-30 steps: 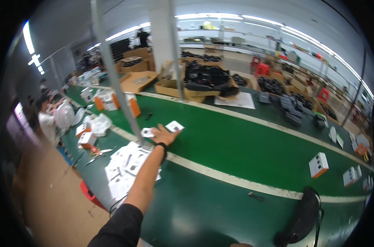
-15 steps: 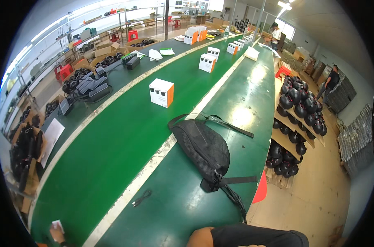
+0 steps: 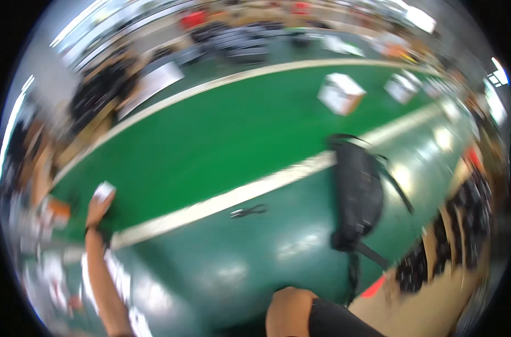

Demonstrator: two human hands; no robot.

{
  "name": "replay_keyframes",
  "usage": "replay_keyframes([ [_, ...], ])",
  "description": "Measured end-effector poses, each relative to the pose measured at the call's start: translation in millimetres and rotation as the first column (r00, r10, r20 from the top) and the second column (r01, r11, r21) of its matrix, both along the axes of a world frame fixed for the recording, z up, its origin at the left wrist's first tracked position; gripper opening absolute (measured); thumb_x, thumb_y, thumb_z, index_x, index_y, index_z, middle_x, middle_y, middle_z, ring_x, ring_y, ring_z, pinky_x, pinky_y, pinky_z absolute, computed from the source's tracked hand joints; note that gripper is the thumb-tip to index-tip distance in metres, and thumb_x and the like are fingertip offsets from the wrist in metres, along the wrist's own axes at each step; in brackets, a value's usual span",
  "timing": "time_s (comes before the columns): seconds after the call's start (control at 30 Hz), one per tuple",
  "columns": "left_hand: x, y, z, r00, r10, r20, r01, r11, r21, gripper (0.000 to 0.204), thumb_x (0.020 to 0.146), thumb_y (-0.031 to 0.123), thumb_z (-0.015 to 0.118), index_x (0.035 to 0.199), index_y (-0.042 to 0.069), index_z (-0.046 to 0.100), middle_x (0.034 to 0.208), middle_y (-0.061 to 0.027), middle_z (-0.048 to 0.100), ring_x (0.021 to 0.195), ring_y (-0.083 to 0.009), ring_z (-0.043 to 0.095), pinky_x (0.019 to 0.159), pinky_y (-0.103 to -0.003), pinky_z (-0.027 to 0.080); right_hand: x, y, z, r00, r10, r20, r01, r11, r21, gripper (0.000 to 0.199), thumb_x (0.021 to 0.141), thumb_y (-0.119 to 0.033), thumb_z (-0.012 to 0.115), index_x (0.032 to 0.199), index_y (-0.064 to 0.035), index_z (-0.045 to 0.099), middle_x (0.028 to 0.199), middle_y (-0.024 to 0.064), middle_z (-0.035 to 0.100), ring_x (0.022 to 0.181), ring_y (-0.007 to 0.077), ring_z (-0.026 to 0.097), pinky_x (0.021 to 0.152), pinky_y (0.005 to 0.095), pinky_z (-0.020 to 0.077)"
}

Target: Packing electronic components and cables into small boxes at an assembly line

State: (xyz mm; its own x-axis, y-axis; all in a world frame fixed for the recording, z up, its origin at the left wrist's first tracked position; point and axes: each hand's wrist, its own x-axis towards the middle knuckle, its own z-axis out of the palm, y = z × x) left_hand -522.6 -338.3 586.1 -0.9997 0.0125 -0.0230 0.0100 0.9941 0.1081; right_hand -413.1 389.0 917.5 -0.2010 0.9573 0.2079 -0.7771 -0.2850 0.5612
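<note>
My left hand (image 3: 99, 209) reaches out at the left, over the green conveyor belt (image 3: 221, 135). Its fingers are closed on a small white piece (image 3: 104, 190), flat and card-like, though blur hides what kind it is. A dark band circles that wrist. No part of my right hand shows. On the dark green tabletop (image 3: 289, 224) lie a short black cable (image 3: 248, 211) and, to its right, a black mesh bag (image 3: 357, 191) with loose straps.
White and orange boxes (image 3: 341, 94) stand along the belt toward the far right. A blurred orange and white box (image 3: 57, 212) is left of my hand. Grey devices (image 3: 241, 42) and a white sheet (image 3: 154, 84) lie beyond the belt. Racks of black round items (image 3: 466, 219) stand at right.
My view has swung left, so the bag and boxes appear farther right. My left forearm now shows at length, the white piece still in the hand.
</note>
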Motion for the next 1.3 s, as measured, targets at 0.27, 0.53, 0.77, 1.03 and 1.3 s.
replay_keyframes([
  [0.27, 13, 159, 61, 0.786, 0.593, -0.173, -0.562, 0.803, 0.197, 0.074, 0.077, 0.041, 0.097, 0.138, 0.006, 0.074, 0.131, -0.0208, 0.077, 0.122, -0.0410, 0.072, 0.109, -0.045, 0.056, 35, -30, -18, 0.817, 0.484, 0.315, -0.547, 0.823, 0.154, 0.044, 0.104, -0.006, 0.056, 0.069, -0.0205, 0.033, 0.064, -0.0099, 0.023, 0.051, 0.0044, 0.028, 0.056, 0.0301, 0.0168],
  [0.53, 30, 163, 60, 0.737, 0.617, -0.277, -0.578, 0.787, 0.216, 0.074, 0.067, 0.023, 0.103, 0.135, 0.009, 0.077, 0.120, -0.0168, 0.081, 0.113, -0.0352, 0.078, 0.099, -0.042, 0.061, 33, -22, -22, 0.792, 0.521, 0.317, -0.600, 0.760, 0.249, 0.045, 0.108, -0.011, 0.057, 0.070, -0.0200, 0.036, 0.063, -0.0093, 0.024, 0.052, 0.0055, 0.029, 0.057, 0.0303, 0.0172],
  [0.77, -4, 187, 82, 0.800, 0.583, -0.139, -0.569, 0.812, 0.130, 0.090, 0.070, 0.027, 0.101, 0.150, 0.009, 0.065, 0.152, -0.0250, 0.064, 0.134, -0.0395, 0.067, 0.112, -0.045, 0.055, 33, -13, -17, 0.848, 0.483, 0.219, -0.516, 0.847, 0.131, 0.045, 0.109, -0.013, 0.057, 0.070, -0.0192, 0.035, 0.062, -0.0081, 0.024, 0.052, 0.0071, 0.028, 0.057, 0.0310, 0.0174],
  [1.03, 14, 174, 78, 0.915, 0.401, -0.046, -0.380, 0.895, 0.231, 0.086, 0.083, 0.034, 0.094, 0.159, 0.016, 0.056, 0.164, -0.0253, 0.052, 0.145, -0.0445, 0.056, 0.123, -0.046, 0.045, 41, -15, -14, 0.826, 0.453, 0.336, -0.472, 0.881, -0.030, 0.045, 0.109, -0.010, 0.054, 0.071, -0.0196, 0.033, 0.067, -0.0073, 0.020, 0.054, 0.0080, 0.028, 0.058, 0.0311, 0.0175],
  [1.3, 17, 206, 97, 0.916, 0.378, -0.131, -0.346, 0.914, 0.213, 0.099, 0.084, 0.027, 0.094, 0.167, 0.014, 0.042, 0.144, -0.0208, 0.071, 0.130, -0.0447, 0.066, 0.114, -0.049, 0.052, 30, -25, -19, 0.790, 0.476, 0.386, -0.592, 0.757, 0.276, 0.042, 0.109, -0.009, 0.057, 0.072, -0.0188, 0.037, 0.063, -0.0077, 0.025, 0.053, 0.0077, 0.032, 0.057, 0.0305, 0.0181],
])
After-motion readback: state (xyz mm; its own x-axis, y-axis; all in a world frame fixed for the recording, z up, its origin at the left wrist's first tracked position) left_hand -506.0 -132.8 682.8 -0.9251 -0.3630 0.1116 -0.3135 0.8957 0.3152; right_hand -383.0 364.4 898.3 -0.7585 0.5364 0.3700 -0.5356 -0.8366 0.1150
